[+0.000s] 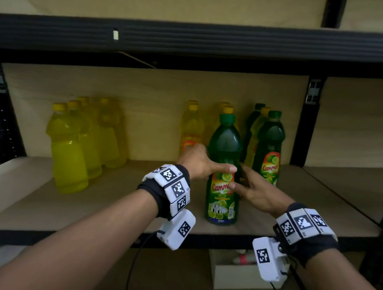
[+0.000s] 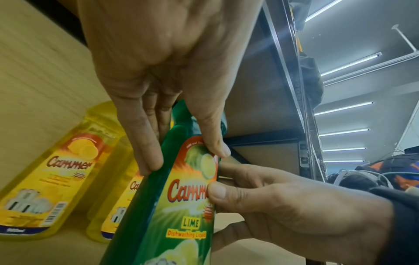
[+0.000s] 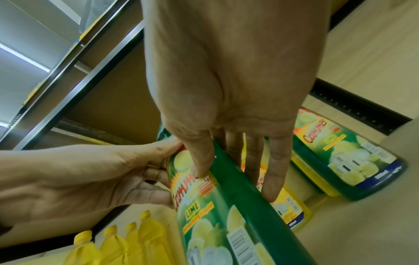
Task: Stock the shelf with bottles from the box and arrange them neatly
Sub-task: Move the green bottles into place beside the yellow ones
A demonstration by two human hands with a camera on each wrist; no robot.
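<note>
Green bottle [image 1: 225,163] upright on shelf [image 1: 111,197] — hand-held

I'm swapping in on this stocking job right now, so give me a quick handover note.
Left hand: grips the green lime bottle at label height.
Right hand: thumb and fingers steady the same bottle's other side.
The bottle stands upright near the shelf front edge.
Done: yellow bottles grouped left; yellow and green ones behind.
Left: push this bottle back into line. The box sits below; its contents are unclear.
</note>
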